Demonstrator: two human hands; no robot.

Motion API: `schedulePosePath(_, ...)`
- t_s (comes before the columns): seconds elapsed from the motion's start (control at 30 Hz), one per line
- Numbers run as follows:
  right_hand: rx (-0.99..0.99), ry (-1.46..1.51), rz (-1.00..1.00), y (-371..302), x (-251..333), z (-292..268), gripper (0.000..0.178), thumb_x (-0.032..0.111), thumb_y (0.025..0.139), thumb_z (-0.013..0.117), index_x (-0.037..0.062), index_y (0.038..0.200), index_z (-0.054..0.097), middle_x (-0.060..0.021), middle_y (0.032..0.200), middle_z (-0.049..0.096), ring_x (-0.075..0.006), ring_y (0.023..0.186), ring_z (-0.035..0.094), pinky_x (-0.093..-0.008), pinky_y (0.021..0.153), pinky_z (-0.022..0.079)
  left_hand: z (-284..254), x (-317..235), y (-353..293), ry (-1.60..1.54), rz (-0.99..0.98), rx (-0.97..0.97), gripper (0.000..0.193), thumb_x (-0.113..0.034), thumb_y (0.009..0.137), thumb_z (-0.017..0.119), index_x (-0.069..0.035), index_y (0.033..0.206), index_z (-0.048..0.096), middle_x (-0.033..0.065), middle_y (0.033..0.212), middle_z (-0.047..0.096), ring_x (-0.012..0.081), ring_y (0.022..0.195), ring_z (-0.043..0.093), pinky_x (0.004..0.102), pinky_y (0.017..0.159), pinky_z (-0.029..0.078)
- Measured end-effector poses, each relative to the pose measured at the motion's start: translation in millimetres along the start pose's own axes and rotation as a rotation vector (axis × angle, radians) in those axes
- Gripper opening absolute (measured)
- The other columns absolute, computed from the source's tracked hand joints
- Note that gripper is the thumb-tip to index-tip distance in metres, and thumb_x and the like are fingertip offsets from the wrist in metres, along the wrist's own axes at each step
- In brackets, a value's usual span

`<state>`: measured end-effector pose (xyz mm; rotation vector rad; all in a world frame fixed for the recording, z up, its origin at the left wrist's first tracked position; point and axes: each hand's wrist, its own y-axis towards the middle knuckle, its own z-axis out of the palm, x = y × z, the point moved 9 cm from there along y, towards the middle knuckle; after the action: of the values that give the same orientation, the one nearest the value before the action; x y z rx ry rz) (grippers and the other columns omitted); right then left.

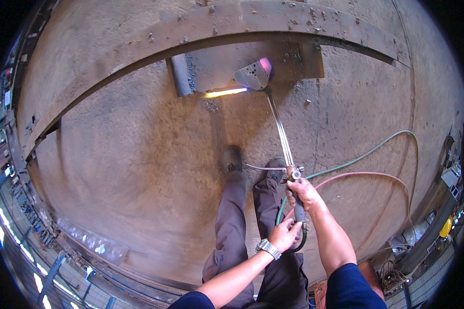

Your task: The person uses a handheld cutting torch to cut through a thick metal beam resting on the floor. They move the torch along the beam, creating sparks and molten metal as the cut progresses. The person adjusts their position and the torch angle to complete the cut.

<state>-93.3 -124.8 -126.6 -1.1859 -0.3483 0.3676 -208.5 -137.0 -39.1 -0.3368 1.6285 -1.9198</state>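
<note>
Both my hands are on a long cutting torch (280, 126) with a dark handle and bright metal tubes. My right hand (304, 193) is wrapped round the handle near the valves. Lower down, my left hand (285, 235), with a metal watch at the wrist, closes its fingers on the handle's rear end by the hose joints. From the torch head a yellow-white flame (226, 93) streams leftward. Right beside the head lies a grey metal plate (252, 76) with small holes and a pinkish corner. Whether the torch head touches the plate, I cannot tell.
A long steel beam (273, 23), strewn with dark crumbs, crosses the far side. Under it sits a flat steel piece (216, 64) with a short pipe (180, 75) at its left. Green (366, 153) and red (361, 174) hoses trail right over the floor. My boots stand below the flame.
</note>
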Motion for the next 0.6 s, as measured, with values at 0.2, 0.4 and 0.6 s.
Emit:
schedulePosePath(0.2, -0.157, -0.056, 0.003, -46, 22, -44, 0.017, 0.016, 0.09, 0.067, 0.0082, 0.097, 0.053, -0.004, 0.067, 0.058, -0.0139, 0.048, 0.053, -0.0288, 0.041, 0.045, 51, -8, -2, -0.011, 0.004, 0.161, 0.032, -0.034, 0.099, 0.057, -0.003, 0.102, 0.062, 0.0061, 0.075, 0.068, 0.0148, 0.066, 0.069, 0.0303, 0.057, 0.056)
schedulePosePath(0.4, -0.17, -0.131, -0.032, -54, 38, -46, 0.016, 0.015, 0.09, 0.066, 0.0078, 0.097, 0.054, -0.0038, 0.068, 0.058, -0.0133, 0.049, 0.053, -0.0283, 0.042, 0.045, 57, -28, -5, -0.003, 0.043, 0.196, 0.034, -0.034, 0.099, 0.057, -0.002, 0.107, 0.062, 0.0072, 0.079, 0.069, 0.0152, 0.067, 0.07, 0.0299, 0.06, 0.056)
schedulePosePath(0.6, -0.101, -0.098, -0.144, -42, 55, -14, 0.014, 0.02, 0.092, 0.063, 0.008, 0.096, 0.056, -0.0026, 0.068, 0.057, -0.0129, 0.05, 0.053, -0.0274, 0.043, 0.044, 24, -22, 4, 0.138, 0.169, 0.074, 0.035, -0.032, 0.098, 0.06, 0.0, 0.111, 0.062, 0.007, 0.078, 0.07, 0.0131, 0.063, 0.068, 0.0285, 0.059, 0.054)
